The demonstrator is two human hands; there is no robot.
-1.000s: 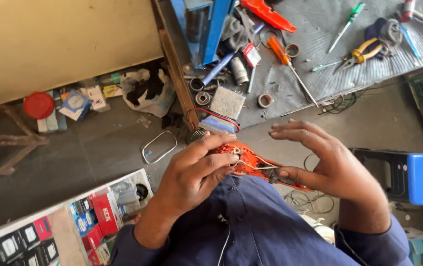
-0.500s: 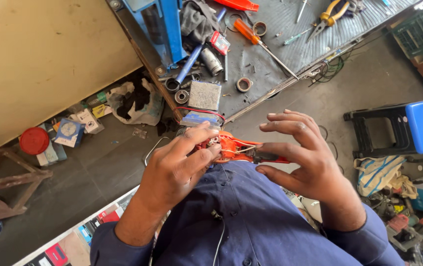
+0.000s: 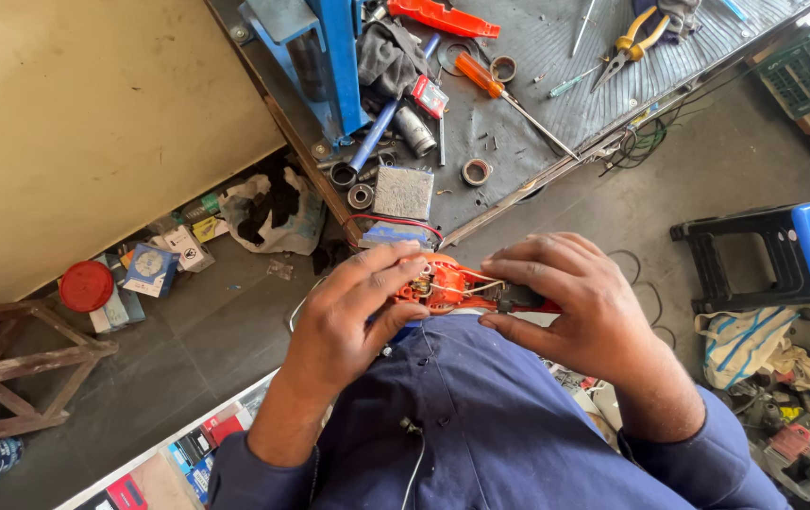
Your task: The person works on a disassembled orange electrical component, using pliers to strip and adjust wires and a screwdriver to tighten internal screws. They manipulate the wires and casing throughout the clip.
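Note:
An opened orange power-tool housing (image 3: pixel 445 283) with exposed wires and small metal parts sits in front of my chest. My left hand (image 3: pixel 353 312) grips its left end, with the fingertips on the wiring. My right hand (image 3: pixel 565 302) cups the right end from above, thumb under a black part of the housing. Both forearms are in dark blue sleeves.
A metal workbench (image 3: pixel 537 113) ahead carries an orange-handled screwdriver (image 3: pixel 490 80), yellow-handled pliers (image 3: pixel 632 47), a blue vise (image 3: pixel 329 47), rags and rings. A blue-topped black stool (image 3: pixel 783 250) stands at right. Boxes and a red lid (image 3: pixel 86 285) lie on the floor at left.
My hands have closed in around the orange housing, the right hand now cupping it. The view has shifted so the bench sits higher and farther.

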